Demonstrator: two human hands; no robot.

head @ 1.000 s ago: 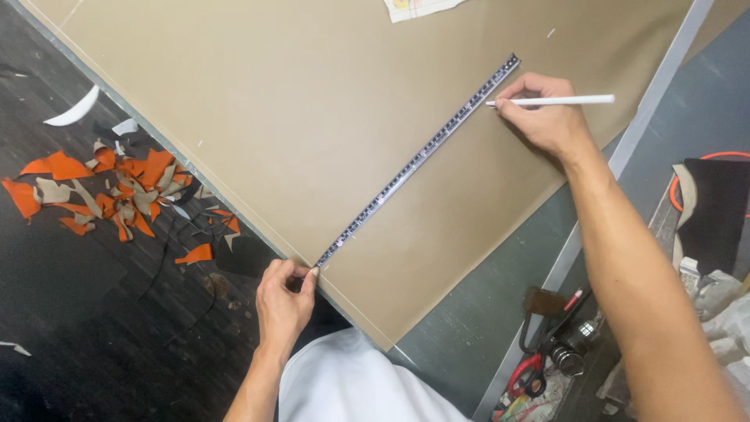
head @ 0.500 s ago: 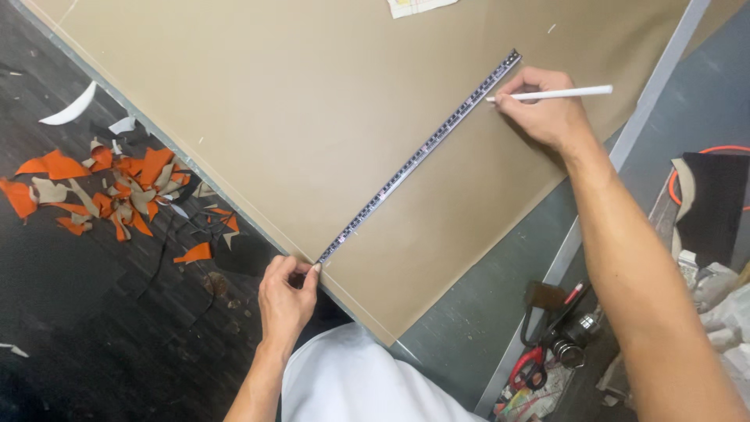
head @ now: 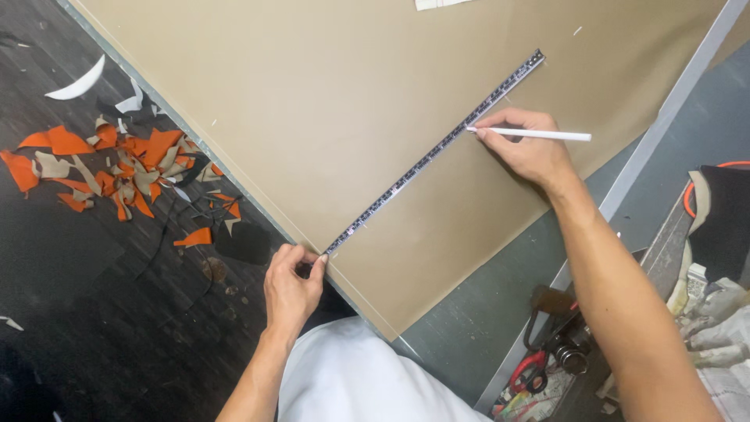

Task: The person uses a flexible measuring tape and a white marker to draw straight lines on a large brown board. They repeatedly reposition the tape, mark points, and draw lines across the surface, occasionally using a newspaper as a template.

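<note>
A long dark ruler (head: 437, 148) lies diagonally across a large tan sheet (head: 328, 94) on the table. My left hand (head: 291, 286) pinches the ruler's near end at the sheet's lower edge. My right hand (head: 528, 148) holds a white pencil (head: 539, 134) with its tip against the ruler's edge, about two thirds of the way up the ruler.
Orange and beige offcuts (head: 117, 168) litter the dark floor at the left. A metal table rail (head: 664, 117) runs down the right. Red-handled scissors (head: 527, 375) and other tools (head: 566, 344) lie at the lower right, beside a pile of material (head: 715, 258).
My right hand has slid down along the ruler with the pencil, from near its far end toward the middle. My left hand stays on the near end.
</note>
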